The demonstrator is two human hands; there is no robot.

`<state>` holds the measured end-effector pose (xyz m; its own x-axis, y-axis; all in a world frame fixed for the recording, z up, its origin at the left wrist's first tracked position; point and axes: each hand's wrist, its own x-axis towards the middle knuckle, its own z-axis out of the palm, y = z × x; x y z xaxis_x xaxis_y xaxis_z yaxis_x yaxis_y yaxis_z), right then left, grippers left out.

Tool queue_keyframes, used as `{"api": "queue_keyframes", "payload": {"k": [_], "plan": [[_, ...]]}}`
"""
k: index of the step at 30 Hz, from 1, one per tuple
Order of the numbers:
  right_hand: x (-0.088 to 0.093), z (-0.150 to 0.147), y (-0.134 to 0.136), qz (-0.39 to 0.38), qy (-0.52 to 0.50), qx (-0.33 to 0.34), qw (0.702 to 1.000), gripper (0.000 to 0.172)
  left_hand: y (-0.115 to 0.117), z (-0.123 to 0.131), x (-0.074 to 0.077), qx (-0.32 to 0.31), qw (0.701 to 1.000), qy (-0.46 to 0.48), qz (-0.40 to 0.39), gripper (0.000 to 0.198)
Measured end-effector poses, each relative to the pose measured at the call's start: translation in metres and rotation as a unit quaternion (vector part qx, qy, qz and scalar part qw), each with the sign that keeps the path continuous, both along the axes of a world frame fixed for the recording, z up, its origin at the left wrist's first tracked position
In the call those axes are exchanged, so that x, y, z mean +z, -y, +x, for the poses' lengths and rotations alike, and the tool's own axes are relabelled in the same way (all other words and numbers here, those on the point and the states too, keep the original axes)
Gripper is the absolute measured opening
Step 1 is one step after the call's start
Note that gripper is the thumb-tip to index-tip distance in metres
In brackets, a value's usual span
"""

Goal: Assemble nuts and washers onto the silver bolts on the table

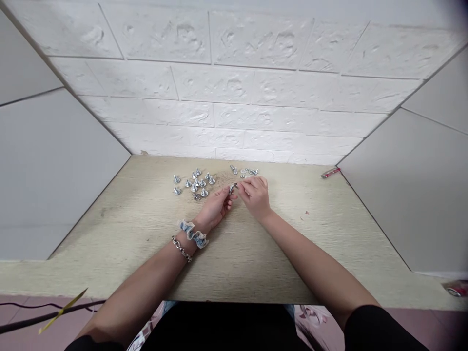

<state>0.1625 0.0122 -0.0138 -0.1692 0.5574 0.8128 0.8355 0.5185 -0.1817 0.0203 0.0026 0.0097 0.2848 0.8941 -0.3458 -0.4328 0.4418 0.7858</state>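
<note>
My left hand (215, 207) is closed, pinching a small silver bolt (231, 189) between thumb and fingers. Close beside it, my right hand (256, 195) pinches a small round metal piece, a washer or nut (236, 185), near the bolt's end; I cannot tell whether the two touch. Left of my hands stand several bolts with washers on them (196, 183), most of them upright. Just beyond my right hand lie loose bolts (253, 171), washers (243, 171) and nuts, partly hidden by the fingers.
A pale wooden tabletop (146, 214) runs back to a white brick-patterned wall (234, 117). Grey panels close in the left (62, 170) and right (409, 195) sides. A red and silver object (330, 172) lies by the right panel, and another red object (457, 288) at the front right edge.
</note>
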Motion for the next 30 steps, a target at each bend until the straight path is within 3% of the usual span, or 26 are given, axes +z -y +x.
{"api": "queue_keyframes", "payload": {"k": [7,15,19,24,27,30], "plan": [[-0.0003,-0.0040,0.0041,0.030,0.057,0.005,0.998,0.027,0.0008,0.0001,-0.0050,-0.010,0.999,0.009,0.043,0.021],[0.0013,0.0000,0.0052,0.011,0.147,0.035,0.988,0.027,-0.0007,0.0001,-0.0098,0.006,1.000,0.003,0.028,0.021],[0.0005,-0.0020,0.0063,0.013,0.148,0.041,0.988,0.029,0.0006,0.0010,-0.0064,0.021,1.000,0.007,0.007,0.016],[-0.0022,-0.0031,0.0038,0.006,0.136,0.044,0.990,0.028,0.0012,0.0010,-0.0031,0.036,0.999,0.017,-0.023,0.029],[-0.0023,-0.0018,0.0039,-0.022,0.131,0.065,0.989,0.030,0.0024,0.0014,-0.0033,0.032,0.999,0.012,0.005,0.015],[-0.0011,-0.0004,0.0050,-0.057,0.112,0.082,0.989,0.034,0.0039,0.0019,-0.0033,0.020,0.999,0.003,0.028,0.013]]}}
